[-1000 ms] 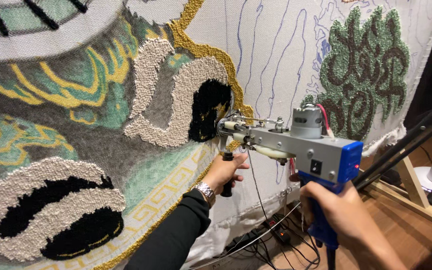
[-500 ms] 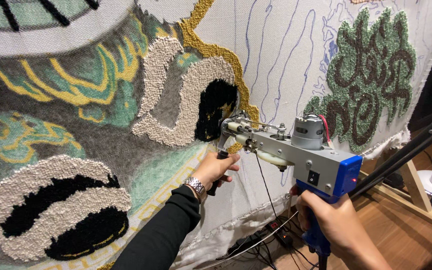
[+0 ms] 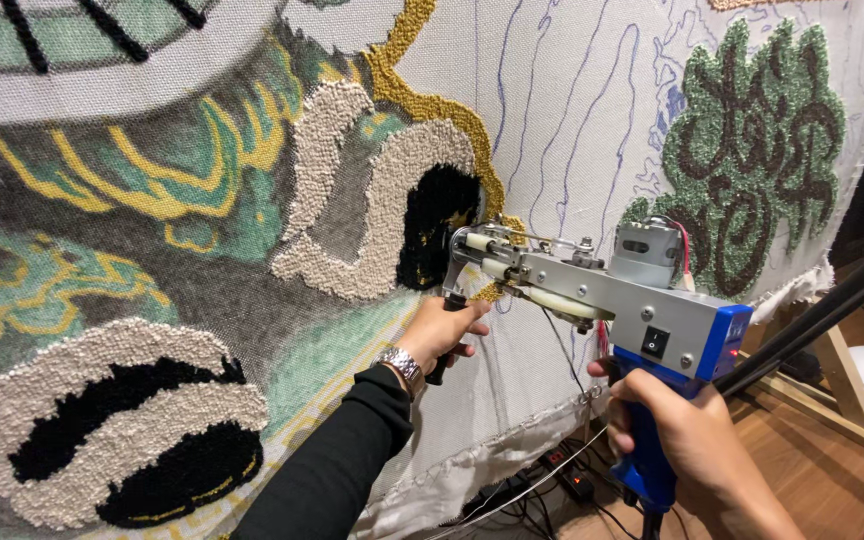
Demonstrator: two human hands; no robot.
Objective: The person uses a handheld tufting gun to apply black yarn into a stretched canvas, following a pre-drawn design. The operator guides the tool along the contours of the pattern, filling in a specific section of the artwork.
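From the head view I see my grey metal tufting gun with a blue back and blue pistol grip [image 3: 602,300] in the lower centre-right of the frame. Its long axis runs from the lower right up toward the centre left, and the nose end points left and slightly up into the stretched white backing cloth with tufted coloured patterns [image 3: 552,120]. The tip meets the cloth just beside the black tufted patch ringed in beige [image 3: 437,225], under the curved band of gold yarn [image 3: 422,95].

My right hand [image 3: 687,440], at the lower right, is wrapped fully round the blue grip, fingers curled tight. My left hand [image 3: 442,335], near the centre, is clenched round the short black front handle hanging under the gun's nose; a metal wristwatch [image 3: 402,365] sits at the cuff of the black sleeve.

At the upper right of the cloth is a green and black tufted shape [image 3: 752,150]. Black cables [image 3: 542,480] lie on the wooden floor [image 3: 832,490] at the bottom.
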